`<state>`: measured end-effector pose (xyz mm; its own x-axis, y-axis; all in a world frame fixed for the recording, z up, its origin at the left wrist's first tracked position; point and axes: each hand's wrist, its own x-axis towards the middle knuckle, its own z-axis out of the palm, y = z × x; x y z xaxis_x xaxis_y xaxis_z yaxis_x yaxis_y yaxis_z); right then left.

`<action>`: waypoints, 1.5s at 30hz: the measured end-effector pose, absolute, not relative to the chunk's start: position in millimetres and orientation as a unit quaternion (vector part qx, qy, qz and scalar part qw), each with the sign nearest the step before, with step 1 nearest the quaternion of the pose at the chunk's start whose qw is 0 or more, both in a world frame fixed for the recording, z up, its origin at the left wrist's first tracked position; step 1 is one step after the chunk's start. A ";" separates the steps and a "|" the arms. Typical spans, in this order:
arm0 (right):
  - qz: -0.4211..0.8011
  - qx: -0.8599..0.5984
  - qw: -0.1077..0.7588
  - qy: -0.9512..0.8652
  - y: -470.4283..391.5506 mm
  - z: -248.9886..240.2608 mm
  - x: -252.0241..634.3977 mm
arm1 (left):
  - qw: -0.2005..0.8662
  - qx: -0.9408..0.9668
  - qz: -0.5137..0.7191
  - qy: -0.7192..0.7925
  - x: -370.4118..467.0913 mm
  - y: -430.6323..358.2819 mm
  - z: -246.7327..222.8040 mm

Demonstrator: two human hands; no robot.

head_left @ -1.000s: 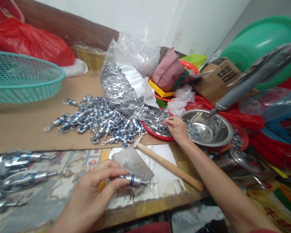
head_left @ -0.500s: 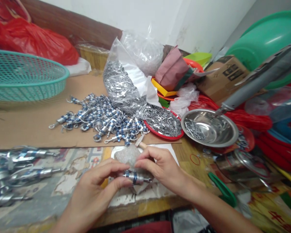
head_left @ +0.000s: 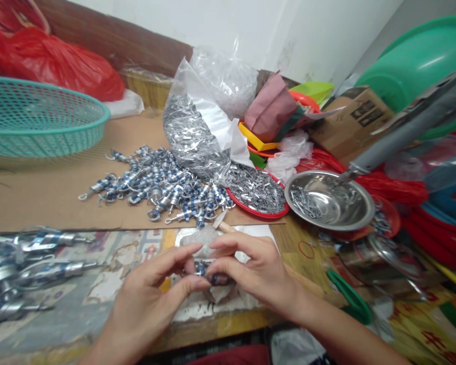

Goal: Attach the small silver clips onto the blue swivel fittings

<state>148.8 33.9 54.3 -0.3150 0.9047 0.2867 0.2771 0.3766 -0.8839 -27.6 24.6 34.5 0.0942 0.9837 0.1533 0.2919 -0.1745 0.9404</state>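
A small blue and silver metal assembly [head_left: 202, 268] is between my two hands, partly covered by fingers. My left hand [head_left: 161, 281] pinches its left end with thumb and fingertips. From the right, my right hand [head_left: 251, 263] closes thumb and fingers around its other end. Just beyond the fingertips lies a grey stone-like block [head_left: 199, 240] on white paper [head_left: 264, 233]. A tool with a pale handle [head_left: 225, 227] and a flat metal head rests behind the block. Many similar assemblies [head_left: 155, 185] are heaped on the cardboard [head_left: 53, 203].
More assemblies [head_left: 57, 271] lie at the left front. Behind are a bag of metal strips [head_left: 190, 132], a red tray of strips [head_left: 256, 190] and a steel bowl [head_left: 342, 203]. A turquoise basket [head_left: 45, 132] stands left. A grey arm-like bar [head_left: 403, 126] slants in from the right.
My right hand has moved down and left onto the assembly's right end, which was uncovered before. My left hand stays on the left end.
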 end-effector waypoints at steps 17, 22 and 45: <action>0.015 -0.237 0.367 -0.899 23.1 50.8 160.3 | 0.449 0.607 0.404 0.517 -35.0 23.6 48.4; -0.044 -0.182 0.330 -0.925 26.5 57.4 164.7 | 0.356 0.679 0.399 0.502 -33.7 18.6 48.8; -0.034 -0.684 0.103 -0.721 134.0 41.9 244.1 | 0.725 0.402 0.336 0.447 -34.5 12.9 41.5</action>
